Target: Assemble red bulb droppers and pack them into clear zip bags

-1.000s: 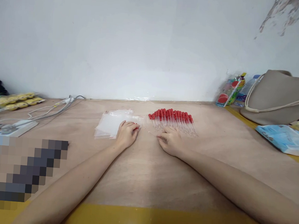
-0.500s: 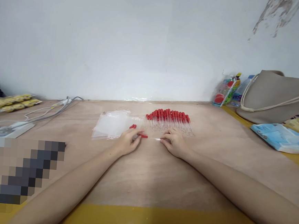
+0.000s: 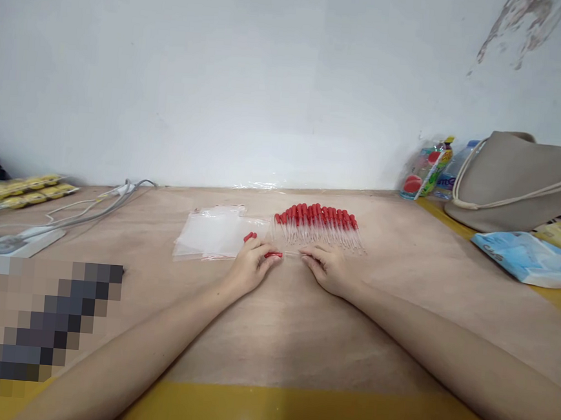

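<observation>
Between the fingers of my left hand (image 3: 251, 266) is a red rubber bulb (image 3: 274, 255), its open end pointing right. My right hand (image 3: 328, 267) pinches a thin clear dropper tube (image 3: 293, 254), which lies level with its end at or very near the bulb; whether they touch I cannot tell. Just beyond my hands lies a row of droppers (image 3: 316, 220) with red bulbs and clear tubes, bulbs toward the wall. A few loose red bulbs (image 3: 250, 237) rest behind my left hand, on the edge of some clear plastic bags (image 3: 211, 232).
Cables and a white power strip (image 3: 39, 243) lie on the left, near yellow packets (image 3: 32, 192). At right are plastic bottles (image 3: 422, 172), a grey bag (image 3: 520, 183) and a blue tissue pack (image 3: 529, 257). A white wall (image 3: 222, 82) closes off the back of the table.
My left hand has moved slightly right with the red bulb. The gap between bulb and tube has narrowed to almost nothing. My right hand has barely shifted.
</observation>
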Motion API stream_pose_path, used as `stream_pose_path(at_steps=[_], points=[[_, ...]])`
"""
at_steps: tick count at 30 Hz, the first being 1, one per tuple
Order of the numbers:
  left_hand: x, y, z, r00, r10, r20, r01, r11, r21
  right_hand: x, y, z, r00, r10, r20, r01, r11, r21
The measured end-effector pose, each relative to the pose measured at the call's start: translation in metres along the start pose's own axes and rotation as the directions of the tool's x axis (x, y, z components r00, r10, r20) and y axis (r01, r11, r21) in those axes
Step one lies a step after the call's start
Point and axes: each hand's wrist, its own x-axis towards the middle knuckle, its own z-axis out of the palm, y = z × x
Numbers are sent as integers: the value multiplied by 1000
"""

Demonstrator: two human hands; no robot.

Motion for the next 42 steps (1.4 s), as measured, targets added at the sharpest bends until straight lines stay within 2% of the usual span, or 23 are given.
stream_pose_path(at_steps=[6, 11, 17, 22, 26, 29, 31, 33, 37, 42], points=[[-1, 7, 3, 995, -99, 26, 101, 988, -118, -1, 0, 0, 999, -37, -17, 37, 999, -8], [-1, 5, 4, 994, -105, 13, 105, 983, -152, -2, 1, 1, 997, -77, 2, 77, 996, -34], [-3, 2, 5, 993, -114, 20, 115, 974, -193, -2, 2, 3, 980, -199, -6, 199, 980, -20], [-5, 5, 1, 998, 0, 59, 13, 976, -217, 0, 4, -2, 967, -255, 21, 256, 966, -43], [-6, 11, -2, 988, 102, 115, -88, 989, -121, 0, 4, -6, 940, -337, 46, 340, 926, -165], [-5, 11, -4, 983, 180, 33, -181, 983, 20, 1, 2, -7, 923, -386, 5, 374, 891, -256], [-3, 9, -5, 965, 261, -30, -256, 960, 117, 1, 0, -6, 910, -414, -25, 388, 871, -300], [-2, 6, -4, 942, 331, -46, -320, 933, 167, 2, -1, -6, 896, -442, -39, 408, 857, -315], [-2, 4, -3, 920, 391, -30, -386, 915, 116, 1, 2, -4, 876, -480, -35, 450, 843, -295], [-4, 7, -2, 933, 359, 2, -359, 933, 29, -1, 5, -1, 890, -455, 24, 449, 866, -218]])
